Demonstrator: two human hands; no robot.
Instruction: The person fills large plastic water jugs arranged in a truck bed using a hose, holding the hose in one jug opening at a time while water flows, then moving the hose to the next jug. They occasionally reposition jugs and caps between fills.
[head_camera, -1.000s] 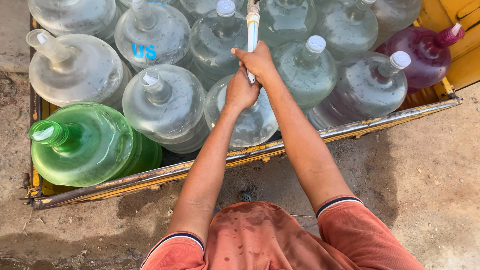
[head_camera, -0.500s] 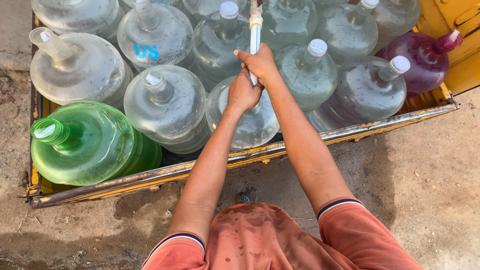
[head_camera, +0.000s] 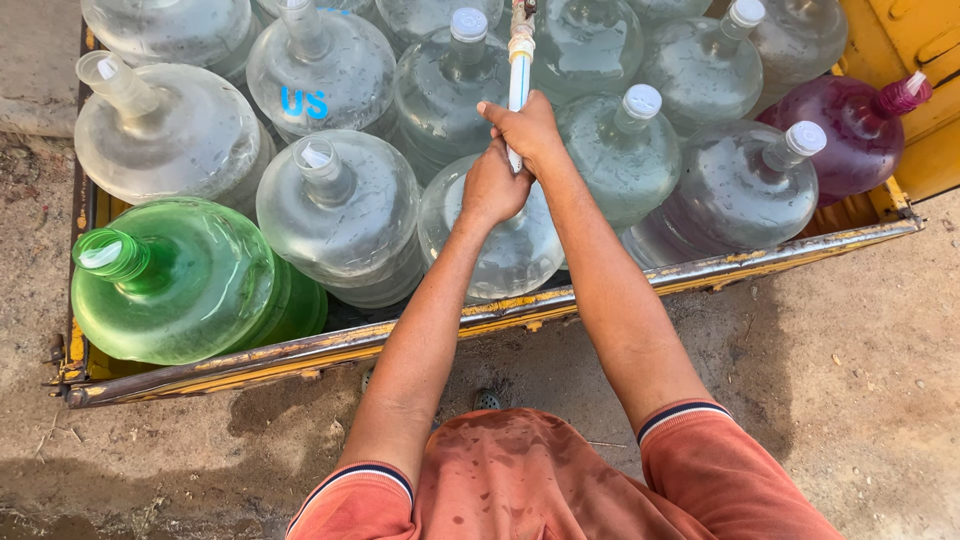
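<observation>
Both hands, left hand and right hand, are clenched round the white pipe over a clear jug. If that grip shifts, I'd guess water splashes past the neck onto the cart

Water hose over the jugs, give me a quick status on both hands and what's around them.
Left hand and right hand both gripping white-and-blue hose. Hose hangs over clear water jug. Capped jugs crowd all sides; green jug at left.

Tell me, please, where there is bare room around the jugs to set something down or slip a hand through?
The cart bed is crowded: jugs touch nearly everywhere. One dark gap lies between the green jug and the front rail. The ground before the rail is bare. Both hands grip the hose.
</observation>
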